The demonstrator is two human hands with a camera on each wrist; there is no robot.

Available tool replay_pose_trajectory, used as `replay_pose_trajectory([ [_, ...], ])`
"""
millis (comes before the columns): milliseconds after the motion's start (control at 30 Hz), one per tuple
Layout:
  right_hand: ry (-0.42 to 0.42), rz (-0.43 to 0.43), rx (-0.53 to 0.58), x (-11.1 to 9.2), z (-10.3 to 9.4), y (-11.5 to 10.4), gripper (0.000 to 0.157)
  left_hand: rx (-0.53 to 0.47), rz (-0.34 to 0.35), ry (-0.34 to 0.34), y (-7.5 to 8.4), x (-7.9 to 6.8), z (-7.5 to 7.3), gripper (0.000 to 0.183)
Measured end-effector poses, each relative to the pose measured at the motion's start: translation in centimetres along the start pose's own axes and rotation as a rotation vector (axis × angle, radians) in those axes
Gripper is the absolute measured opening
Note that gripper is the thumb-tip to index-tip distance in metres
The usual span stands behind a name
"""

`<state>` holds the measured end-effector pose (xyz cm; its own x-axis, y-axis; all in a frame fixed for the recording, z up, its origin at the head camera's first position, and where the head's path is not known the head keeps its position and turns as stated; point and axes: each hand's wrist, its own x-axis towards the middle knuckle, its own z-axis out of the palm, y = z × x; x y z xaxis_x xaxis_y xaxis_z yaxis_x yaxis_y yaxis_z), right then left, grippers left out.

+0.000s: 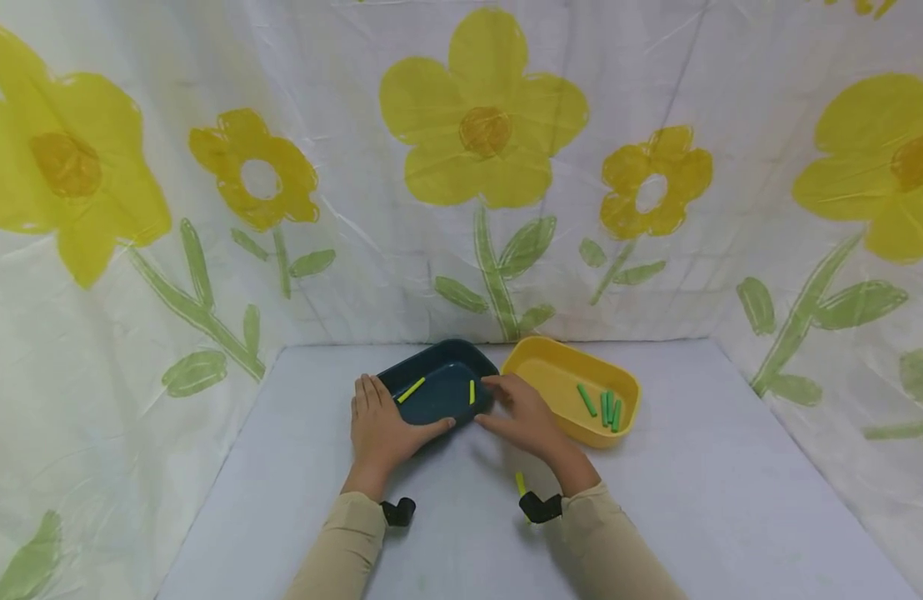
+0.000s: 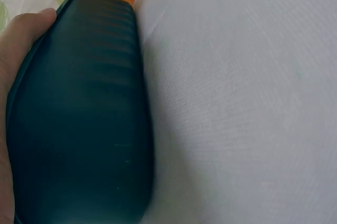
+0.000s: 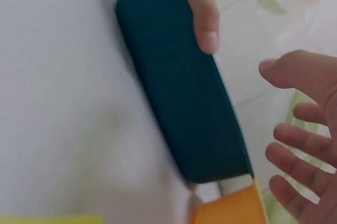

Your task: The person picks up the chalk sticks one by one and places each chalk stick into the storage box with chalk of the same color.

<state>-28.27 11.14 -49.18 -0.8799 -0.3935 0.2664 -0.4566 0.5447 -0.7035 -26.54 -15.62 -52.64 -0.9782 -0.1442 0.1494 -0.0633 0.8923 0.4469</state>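
Note:
A dark blue tray (image 1: 446, 387) stands near the back of the table, with two short yellow sticks (image 1: 411, 390) lying apart inside it. My left hand (image 1: 382, 425) holds its near left corner, the fingers over the left side and the thumb (image 2: 31, 26) on the front rim. Over the tray's right end hovers my right hand (image 1: 521, 417). Its fingers (image 3: 303, 139) are spread and relaxed with nothing between them, apart from the tray in the right wrist view. Another yellow stick (image 1: 520, 482) lies on the table, partly hidden behind the right wrist's camera.
A yellow tray (image 1: 566, 354) stands against the blue one's right end, with several green sticks (image 1: 586, 400) at its near right part. Behind both trays hangs a white curtain (image 1: 341, 275) painted with yellow flowers. The white tabletop (image 1: 701, 500) stretches out in front.

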Motion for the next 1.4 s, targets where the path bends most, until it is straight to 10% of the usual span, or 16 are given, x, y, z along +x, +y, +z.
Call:
replay_pose_trajectory([
  [700,-0.322,0.037,-0.092,-5.4,-2.3,1.5,0.062,0.011,-0.015,-0.003,0.1,-0.1,-0.1,0.172],
  [1400,-0.399,0.048,-0.242,-8.6,-2.4,2.4,0.063,0.0,-0.006,-0.01,0.0,0.0,-0.1,0.171],
])
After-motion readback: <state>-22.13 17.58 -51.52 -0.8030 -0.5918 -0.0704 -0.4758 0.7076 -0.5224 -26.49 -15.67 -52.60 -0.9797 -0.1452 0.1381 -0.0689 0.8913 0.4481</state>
